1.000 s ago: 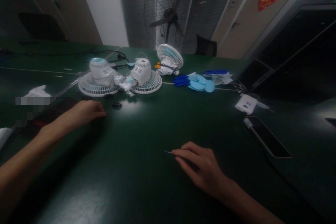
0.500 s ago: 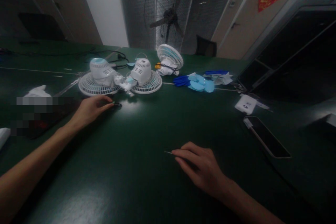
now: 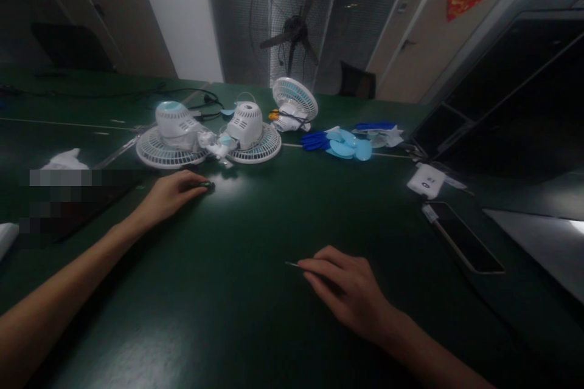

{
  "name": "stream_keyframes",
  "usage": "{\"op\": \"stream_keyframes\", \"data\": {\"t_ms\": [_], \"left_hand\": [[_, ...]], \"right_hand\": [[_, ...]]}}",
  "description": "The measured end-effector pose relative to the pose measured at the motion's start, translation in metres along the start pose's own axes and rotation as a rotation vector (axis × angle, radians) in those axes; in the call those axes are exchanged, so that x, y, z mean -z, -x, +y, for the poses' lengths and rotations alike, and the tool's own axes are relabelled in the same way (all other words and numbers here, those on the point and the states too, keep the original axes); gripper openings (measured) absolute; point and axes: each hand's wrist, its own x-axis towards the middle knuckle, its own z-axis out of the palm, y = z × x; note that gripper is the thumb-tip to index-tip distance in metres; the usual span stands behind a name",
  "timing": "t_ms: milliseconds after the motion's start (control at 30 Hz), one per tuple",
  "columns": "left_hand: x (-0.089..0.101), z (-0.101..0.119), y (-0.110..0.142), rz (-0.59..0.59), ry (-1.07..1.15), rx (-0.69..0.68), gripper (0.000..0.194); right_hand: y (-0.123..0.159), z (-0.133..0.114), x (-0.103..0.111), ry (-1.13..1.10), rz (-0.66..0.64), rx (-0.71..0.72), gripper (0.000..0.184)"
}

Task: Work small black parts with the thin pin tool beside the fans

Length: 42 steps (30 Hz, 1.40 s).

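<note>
My left hand [image 3: 176, 194] reaches over the far left of the table, just in front of the white fans. Its thumb and fingertips are closed on a small dark object [image 3: 208, 185] with a greenish tint, too small and dim to name. My right hand [image 3: 349, 282] rests low, right of the middle. Between its thumb and index finger it pinches a thin metal rod [image 3: 292, 264] whose tip points left; the rest of the rod is hidden in the hand. Nearest to my left hand are two white fans [image 3: 171, 152] [image 3: 255, 149] lying face down.
A third fan [image 3: 294, 103] stands tilted behind, beside blue gloves [image 3: 314, 140] and light-blue fan blades [image 3: 349, 146]. To the right lie a white box [image 3: 426, 181], a phone [image 3: 465, 237] and a pale flat panel [image 3: 542, 243]. A dark blurred item [image 3: 86, 213] is at left.
My left hand has shifted slightly right with the small dark object. My right hand has stayed in place. The pale panel now shows larger at the right edge.
</note>
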Motion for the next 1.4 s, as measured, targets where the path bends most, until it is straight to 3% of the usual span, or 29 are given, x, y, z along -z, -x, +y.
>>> {"op": "stream_keyframes", "data": {"t_ms": [100, 300, 400, 1100, 1267, 1400], "left_hand": [[-0.02, 0.03, 0.004, -0.14, 0.061, -0.093, 0.039], [-0.079, 0.125, 0.04, -0.367, 0.197, -0.391, 0.015], [-0.089, 0.148, 0.053, -0.42, 0.201, -0.42, 0.014], [-0.093, 0.155, 0.056, -0.446, 0.201, -0.432, 0.015], [-0.084, 0.155, 0.058, -0.482, 0.251, -0.43, 0.027], [-0.075, 0.145, 0.054, -0.549, 0.321, -0.453, 0.023]], "right_hand": [[-0.001, 0.0, -0.001, 0.014, -0.001, 0.004, 0.026], [-0.004, 0.0, -0.001, 0.035, 0.014, 0.011, 0.024], [-0.003, 0.0, -0.001, 0.03, -0.001, -0.016, 0.024], [-0.006, -0.001, -0.003, -0.003, -0.014, 0.036, 0.023], [-0.003, -0.001, -0.001, -0.037, 0.064, -0.009, 0.022], [-0.002, 0.001, 0.001, -0.057, 0.071, -0.031, 0.022]]}}
